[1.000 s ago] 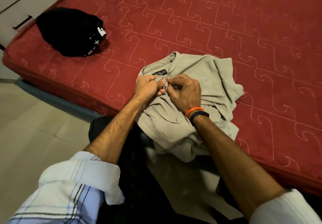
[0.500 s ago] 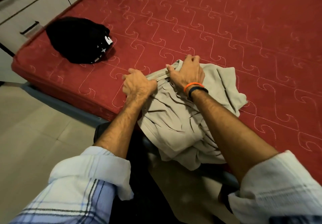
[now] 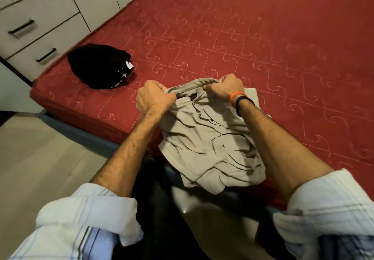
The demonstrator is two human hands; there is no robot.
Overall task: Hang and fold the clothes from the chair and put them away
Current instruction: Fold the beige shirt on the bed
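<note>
Hands (image 3: 154, 97) spread apart on shirt (image 3: 206, 138), red mattress (image 3: 242, 37), drawers (image 3: 40, 26)

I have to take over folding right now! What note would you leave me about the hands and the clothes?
Left hand: grips the left end of the beige shirt's collar.
Right hand: grips the right end of the same collar.
Beige shirt: rumpled on the near edge of the red mattress, its bottom hanging over the edge. Not folded yet.
Black garment: a bundle near the mattress's left corner; whether it is properly folded cannot be told.
Left to do: smooth and fold the shirt, then put both away, perhaps in the drawers.
</note>
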